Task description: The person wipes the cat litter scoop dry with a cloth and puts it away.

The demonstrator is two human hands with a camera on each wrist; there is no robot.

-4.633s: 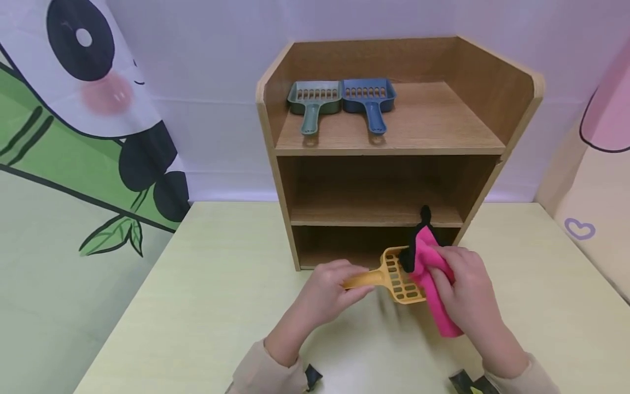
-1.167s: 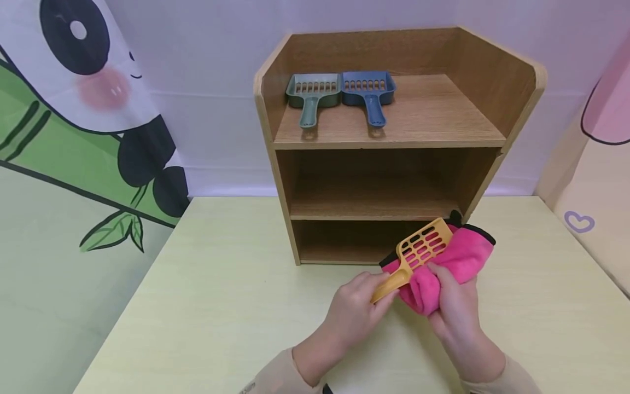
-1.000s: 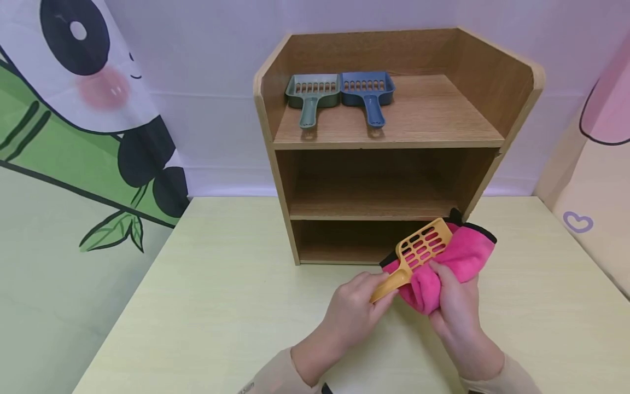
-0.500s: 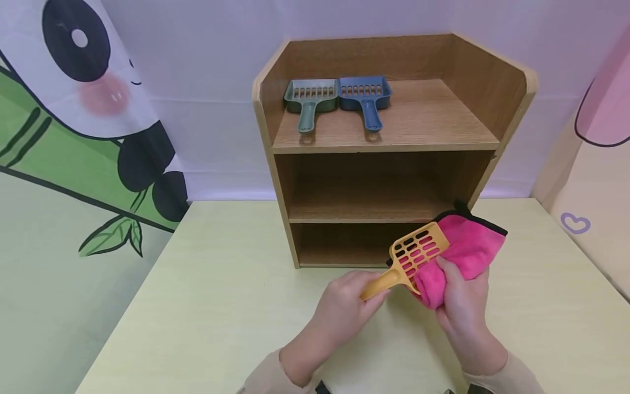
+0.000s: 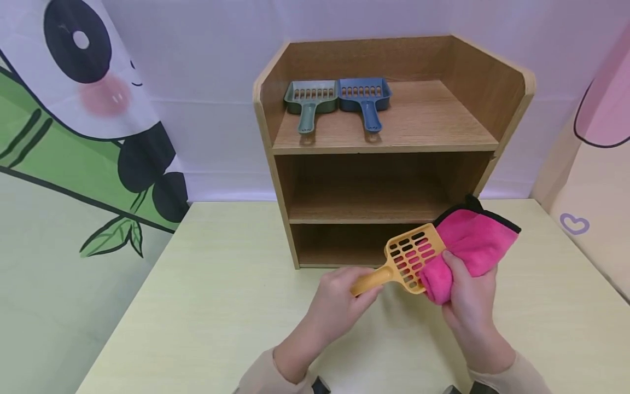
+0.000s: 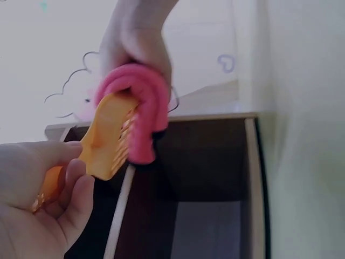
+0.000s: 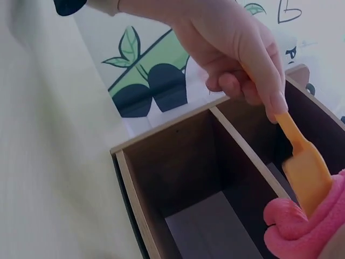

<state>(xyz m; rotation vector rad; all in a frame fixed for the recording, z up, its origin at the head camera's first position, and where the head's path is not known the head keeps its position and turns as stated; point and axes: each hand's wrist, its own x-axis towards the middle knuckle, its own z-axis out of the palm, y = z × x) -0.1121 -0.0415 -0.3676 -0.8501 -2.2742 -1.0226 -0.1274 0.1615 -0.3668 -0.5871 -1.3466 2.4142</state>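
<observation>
In the head view my left hand (image 5: 339,301) grips the handle of a yellow slotted litter scoop (image 5: 410,257), whose blade points right. My right hand (image 5: 474,303) holds a pink cloth (image 5: 474,241) with black edging, folded around the scoop's right edge and behind part of its blade. Pink shows through several slots. Seen from the left wrist, the cloth (image 6: 143,108) wraps the far end of the scoop (image 6: 110,135). The right wrist view shows my left thumb and fingers pinching the handle; most of my right hand is outside that view.
Behind the hands stands a wooden shelf unit (image 5: 389,148) with three levels. On its top level a green litter scoop (image 5: 312,101) and a blue litter scoop (image 5: 365,98) lie side by side, handles forward. The unit rests on a pale table (image 5: 211,284) against a cartoon-printed backdrop (image 5: 216,82).
Over the last second the cloth and right hand have shifted right along the scoop, uncovering more of its blade. The left hand has drawn slightly left, still gripping the handle.
</observation>
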